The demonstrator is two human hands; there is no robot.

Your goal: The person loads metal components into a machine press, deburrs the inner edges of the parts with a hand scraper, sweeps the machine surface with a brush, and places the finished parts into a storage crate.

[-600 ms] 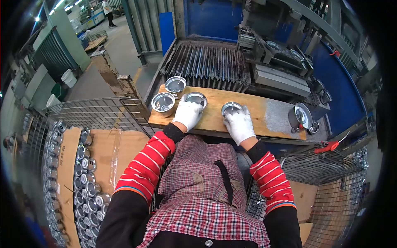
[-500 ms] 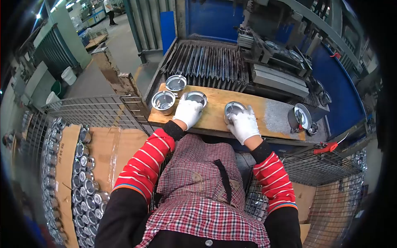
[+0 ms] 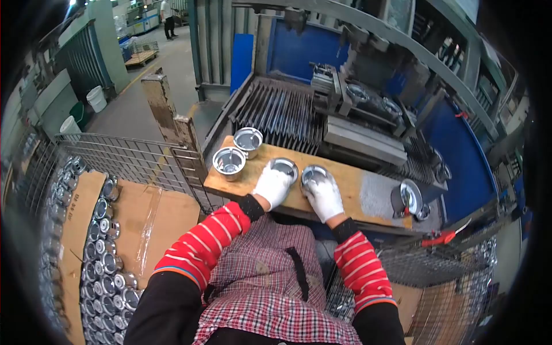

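Left fingers (image 3: 280, 176) grasping metal cup (image 3: 286, 164); right fingers (image 3: 313, 188) grasping adjacent cup (image 3: 313, 171), both on tabletop (image 3: 348, 192). Judged step: two-handed cup handling; next move calls for secure rim grip.

Left-hand cup (image 3: 292, 167): round, shiny silver metal, upright on wooden table (image 3: 349, 187), partly covered by left hand (image 3: 272, 185). Right-hand cup (image 3: 313, 171): similar round metal rim, just beside first, lower part hidden under right hand (image 3: 324, 196). Front cup (image 3: 229, 163) and rear cup (image 3: 248, 140): silver, wide-rimmed, open-topped, upright, close together at table's left end.
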